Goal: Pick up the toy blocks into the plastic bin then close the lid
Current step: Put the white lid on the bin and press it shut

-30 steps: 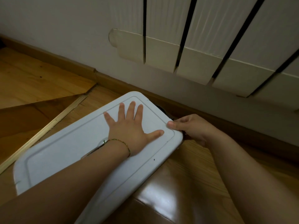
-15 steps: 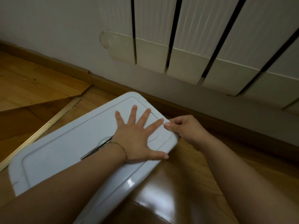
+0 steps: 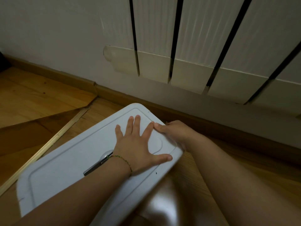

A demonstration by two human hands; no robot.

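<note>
Head view: a white lid (image 3: 68, 173) lay slantwise over the wooden floor (image 3: 40, 98), its far corner close to the baseboard (image 3: 114, 93).
Left grip (image 3: 138, 149): fingers straight and spread wide, palm pressed flat on the right part of the lid; a thin braided bracelet (image 3: 126, 162) circled the wrist.
Right grip (image 3: 175, 132): thumb lay on top of the lid's far right edge, touching the left index fingertip; the other fingers curled over that edge, pinching the rim, their tips hidden.
Handle (image 3: 96, 166): a grey bar at the lid's middle, partly under the left wrist.
Room: glossy boards, a pale wooden strip (image 3: 40, 152) at left, a white wall (image 3: 48, 30) and a white radiator (image 3: 187, 46) at far right.
Plastic bin: covered by the lid; its body and contents were hidden.
</note>
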